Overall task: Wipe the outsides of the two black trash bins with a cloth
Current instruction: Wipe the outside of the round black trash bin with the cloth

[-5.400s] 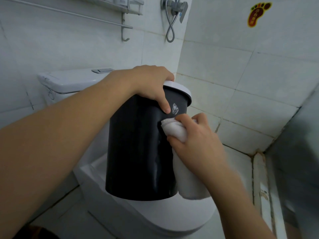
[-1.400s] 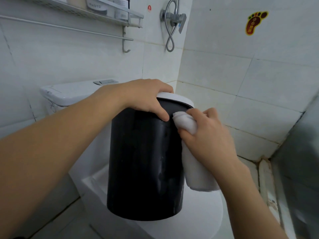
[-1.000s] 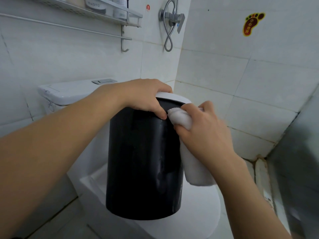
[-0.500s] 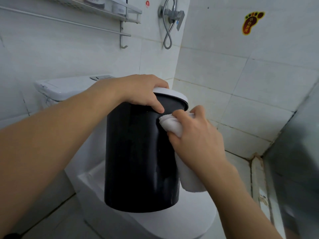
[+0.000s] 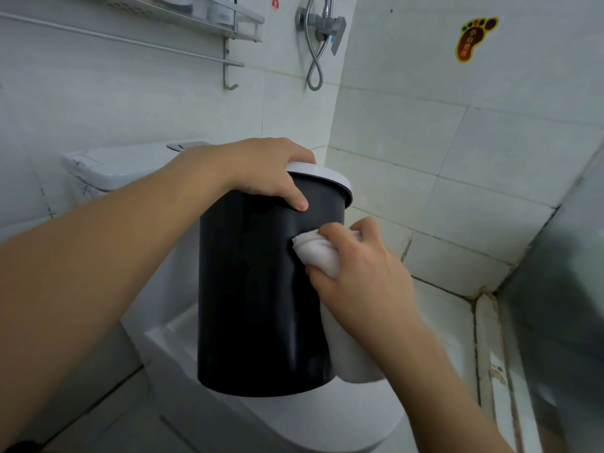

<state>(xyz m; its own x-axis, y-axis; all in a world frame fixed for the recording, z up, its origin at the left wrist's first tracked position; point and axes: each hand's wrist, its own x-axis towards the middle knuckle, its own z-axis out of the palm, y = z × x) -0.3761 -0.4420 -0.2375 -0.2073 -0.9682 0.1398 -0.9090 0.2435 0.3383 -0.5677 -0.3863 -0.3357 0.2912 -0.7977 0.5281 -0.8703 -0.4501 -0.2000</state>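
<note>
A black trash bin (image 5: pixel 255 295) with a white rim ring stands on the closed toilet lid. My left hand (image 5: pixel 261 168) grips its top rim, thumb down the near side. My right hand (image 5: pixel 359 269) holds a folded white cloth (image 5: pixel 313 253) and presses it against the bin's right side, a little below the rim. The cloth's loose end hangs down beside the bin's lower right. Only one bin is in view.
The white toilet (image 5: pixel 327 420) with its cistern (image 5: pixel 130 165) fills the lower middle. Tiled walls meet in a corner behind the bin. A shower valve with a hose (image 5: pixel 320 31) and a metal shelf with a rail (image 5: pixel 209 18) hang above. A grey surface (image 5: pixel 562 322) is at the right.
My right hand has slid the cloth down the bin's right side from just under the rim. My left hand keeps the same grip on the rim.
</note>
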